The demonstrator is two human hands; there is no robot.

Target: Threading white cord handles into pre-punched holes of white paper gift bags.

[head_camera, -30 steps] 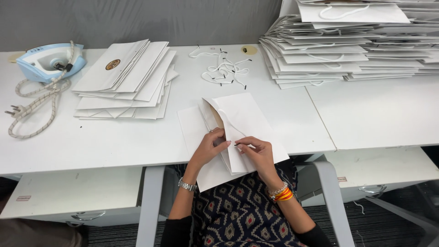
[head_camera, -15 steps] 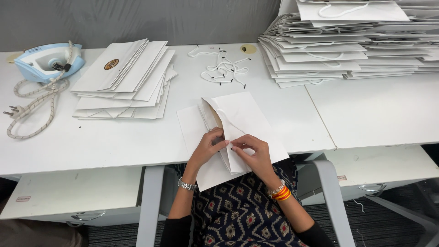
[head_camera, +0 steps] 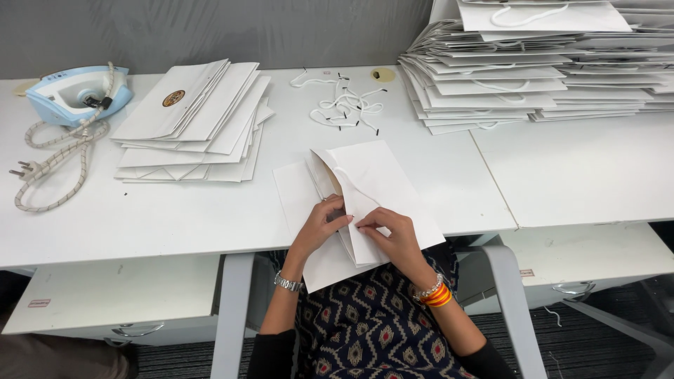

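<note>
White surface (head_camera: pixel 175 217) runs under a grey wall, two tops butted together. Far to the left of the left hand lies a pale blue iron (head_camera: pixel 77 92) with its braided cord (head_camera: pixel 53 165) looped beside it. Nearer, up and left of that hand, sits a fanned stack of flat white bags (head_camera: pixel 193 123). Beyond both hands lie loose white cords (head_camera: pixel 344 105). The left hand (head_camera: pixel 324 226) is curled, fingers tucked into the open mouth of a white paper bag (head_camera: pixel 375 175), which lies at the surface's near edge and overhangs the lap. The right hand (head_camera: pixel 397 235) rests on the bag's upper panel, fingertips pinched together on it. Well up and right of that hand rises a tall heap of white bags (head_camera: pixel 533 70).
</note>
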